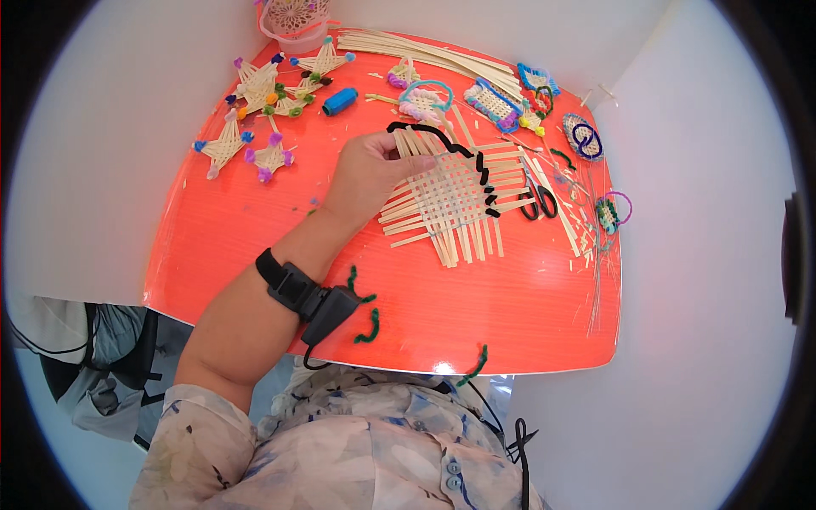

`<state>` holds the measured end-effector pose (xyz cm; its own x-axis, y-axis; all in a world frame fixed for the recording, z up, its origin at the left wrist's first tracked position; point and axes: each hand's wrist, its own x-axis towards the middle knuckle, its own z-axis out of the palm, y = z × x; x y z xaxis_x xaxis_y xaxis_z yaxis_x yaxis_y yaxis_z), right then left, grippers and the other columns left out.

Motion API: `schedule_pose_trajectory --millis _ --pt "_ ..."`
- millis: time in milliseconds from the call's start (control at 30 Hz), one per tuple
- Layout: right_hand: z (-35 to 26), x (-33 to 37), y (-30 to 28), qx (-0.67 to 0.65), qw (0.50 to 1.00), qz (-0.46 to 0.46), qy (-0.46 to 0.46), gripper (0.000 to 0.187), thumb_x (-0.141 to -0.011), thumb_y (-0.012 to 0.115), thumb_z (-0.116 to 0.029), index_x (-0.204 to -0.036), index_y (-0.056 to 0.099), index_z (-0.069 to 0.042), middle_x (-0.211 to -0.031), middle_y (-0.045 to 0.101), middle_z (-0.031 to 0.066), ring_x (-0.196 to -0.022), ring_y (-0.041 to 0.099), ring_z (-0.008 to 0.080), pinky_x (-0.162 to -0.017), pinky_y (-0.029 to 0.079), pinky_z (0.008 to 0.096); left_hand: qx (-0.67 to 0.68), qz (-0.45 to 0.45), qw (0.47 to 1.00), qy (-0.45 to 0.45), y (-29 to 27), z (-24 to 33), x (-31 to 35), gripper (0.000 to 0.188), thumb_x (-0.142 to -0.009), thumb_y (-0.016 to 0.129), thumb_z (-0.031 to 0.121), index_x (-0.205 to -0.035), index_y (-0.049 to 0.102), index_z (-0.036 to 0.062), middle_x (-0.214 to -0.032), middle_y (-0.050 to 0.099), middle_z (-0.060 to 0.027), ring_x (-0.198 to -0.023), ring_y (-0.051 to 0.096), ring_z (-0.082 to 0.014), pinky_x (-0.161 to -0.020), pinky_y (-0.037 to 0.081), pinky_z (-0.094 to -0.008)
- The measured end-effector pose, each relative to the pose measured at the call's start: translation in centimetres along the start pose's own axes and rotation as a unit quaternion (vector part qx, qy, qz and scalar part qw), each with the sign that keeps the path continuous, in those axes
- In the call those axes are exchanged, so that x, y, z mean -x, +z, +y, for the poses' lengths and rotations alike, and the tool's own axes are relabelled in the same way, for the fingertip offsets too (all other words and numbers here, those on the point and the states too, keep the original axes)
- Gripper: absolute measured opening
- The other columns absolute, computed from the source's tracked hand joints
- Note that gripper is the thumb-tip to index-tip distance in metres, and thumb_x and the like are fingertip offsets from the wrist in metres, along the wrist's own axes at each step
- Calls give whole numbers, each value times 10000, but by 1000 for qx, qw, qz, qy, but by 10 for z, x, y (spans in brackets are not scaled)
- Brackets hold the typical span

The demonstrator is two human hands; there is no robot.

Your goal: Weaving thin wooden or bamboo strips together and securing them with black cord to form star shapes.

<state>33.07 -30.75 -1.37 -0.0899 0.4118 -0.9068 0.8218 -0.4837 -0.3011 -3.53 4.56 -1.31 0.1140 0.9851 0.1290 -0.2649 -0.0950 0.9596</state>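
Note:
My left hand (371,174) pinches the upper left edge of a loosely woven mat of pale bamboo strips (449,198), thumb on top. The mat's strip ends stick out unevenly on several sides. A black fuzzy pipe cleaner (442,137) runs from beside my fingers along the upper edge, then zigzags down the mat's right side. Black-handled scissors (539,202) lie at the right edge, partly covered by strips. No part of my right hand shows.
Woven stars with pompom tips (257,87) lie at the far left, near a blue spool (340,102). Long bamboo strips (425,49), a pink basket (295,19) and small woven pieces (493,106) are along the back. Green pipe cleaner bits (368,327) lie near the front of the red table (255,200).

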Motion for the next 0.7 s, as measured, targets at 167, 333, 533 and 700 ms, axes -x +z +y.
schedule_pose_trajectory --millis 167,333,533,700 --pt "-1 1 -3 -3 1000 -17 15 291 -841 610 -152 -1063 575 33 -861 663 182 -745 632 297 -683 507 377 -19 -1 1000 -10 1 1 1 167 -843 671 56 -991 670 -22 -909 681 -61 -805 634 -103 -728 524 -253" --pt "-4 1 -6 -6 999 -35 28 281 -843 605 -149 -1060 583 28 -863 666 172 -743 634 283 -687 508 368 5 -7 1000 -8 -1 -3 0 223 -836 676 53 -1043 663 -30 -917 689 -64 -795 637 -89 -706 530 -251" --pt "-5 0 -14 -6 997 -58 42 270 -845 598 -146 -1057 592 22 -866 669 159 -742 636 265 -693 510 356 -13 -6 1000 -11 1 -1 0 230 -830 682 58 -1040 664 -33 -911 691 -67 -785 639 -91 -700 529 -250" --pt "-9 0 -17 -10 995 -76 57 261 -847 593 -143 -1054 599 17 -868 672 149 -741 638 250 -698 511 347 -50 1 998 -27 -2 -2 0 236 -829 679 52 -1049 663 -32 -910 692 -70 -792 643 -93 -706 529 -248"
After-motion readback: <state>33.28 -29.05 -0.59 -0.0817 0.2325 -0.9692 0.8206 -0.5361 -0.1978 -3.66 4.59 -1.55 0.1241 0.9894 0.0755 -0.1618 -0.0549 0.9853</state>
